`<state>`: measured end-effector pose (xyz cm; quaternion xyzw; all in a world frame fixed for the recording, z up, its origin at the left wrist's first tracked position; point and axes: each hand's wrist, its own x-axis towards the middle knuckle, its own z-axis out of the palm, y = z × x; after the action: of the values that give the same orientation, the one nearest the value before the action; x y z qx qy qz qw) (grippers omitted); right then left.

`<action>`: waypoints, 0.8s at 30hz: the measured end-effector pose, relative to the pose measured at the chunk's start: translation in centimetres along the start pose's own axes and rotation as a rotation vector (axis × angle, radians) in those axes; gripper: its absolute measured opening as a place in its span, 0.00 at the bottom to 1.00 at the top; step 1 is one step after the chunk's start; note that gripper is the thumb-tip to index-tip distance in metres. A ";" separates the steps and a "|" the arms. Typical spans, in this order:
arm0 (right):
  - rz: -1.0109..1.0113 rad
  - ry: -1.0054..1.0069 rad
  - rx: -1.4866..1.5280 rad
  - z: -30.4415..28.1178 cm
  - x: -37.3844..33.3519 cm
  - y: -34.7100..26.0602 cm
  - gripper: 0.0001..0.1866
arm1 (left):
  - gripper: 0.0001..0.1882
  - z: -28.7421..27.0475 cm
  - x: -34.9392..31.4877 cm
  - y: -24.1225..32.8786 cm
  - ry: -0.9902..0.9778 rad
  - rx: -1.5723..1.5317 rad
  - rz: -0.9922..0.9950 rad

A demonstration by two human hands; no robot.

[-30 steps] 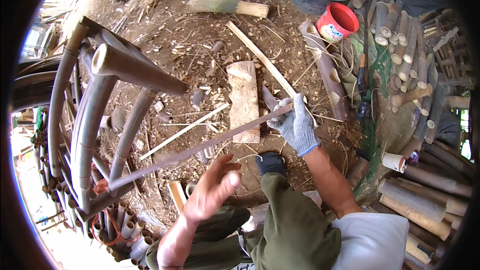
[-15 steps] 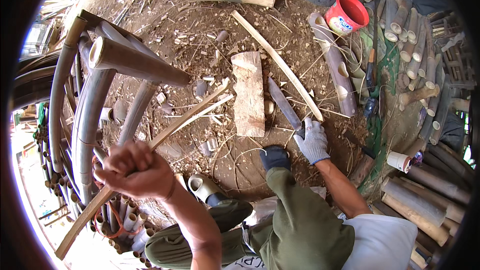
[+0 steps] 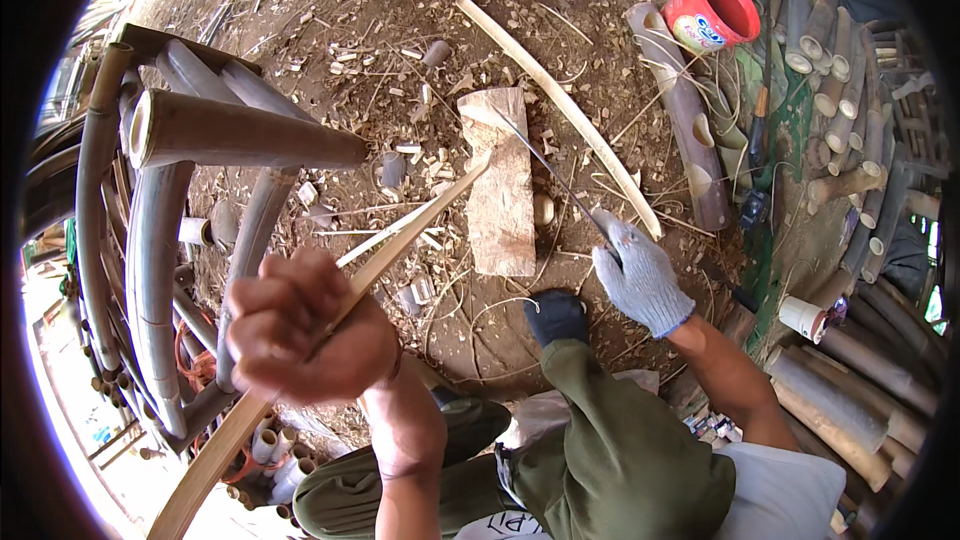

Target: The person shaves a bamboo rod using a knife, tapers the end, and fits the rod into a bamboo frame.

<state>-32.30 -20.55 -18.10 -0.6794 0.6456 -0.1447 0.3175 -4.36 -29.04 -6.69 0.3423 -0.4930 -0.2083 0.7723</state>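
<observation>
Strong daylight comes in from the left, and the lower left corner of the brown dirt floor (image 3: 510, 360) is washed out to plain white. The middle of the floor is clear and evenly lit, with soft shadows. The person's bare left hand (image 3: 315, 330) is smeary. Near the black, round rim, the long grey-brown bamboo poles (image 3: 152, 270) look bowed.
</observation>
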 end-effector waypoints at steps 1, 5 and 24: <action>-0.018 0.014 0.016 0.5 0.8 0.3 0.24 | 0.28 0.1 0.5 0.4 -0.021 -0.110 -0.030; 0.013 -0.096 0.040 1.1 4.0 -0.9 0.18 | 0.29 1.4 0.6 0.7 -0.043 -0.124 -0.088; -0.028 -0.268 -0.096 4.6 10.4 0.5 0.13 | 0.27 4.7 -0.3 -1.3 0.097 -0.019 -0.128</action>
<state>-28.62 -29.49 -24.12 -0.7160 0.5940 -0.0258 0.3659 -8.71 -31.22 -6.50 0.3753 -0.4303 -0.2450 0.7836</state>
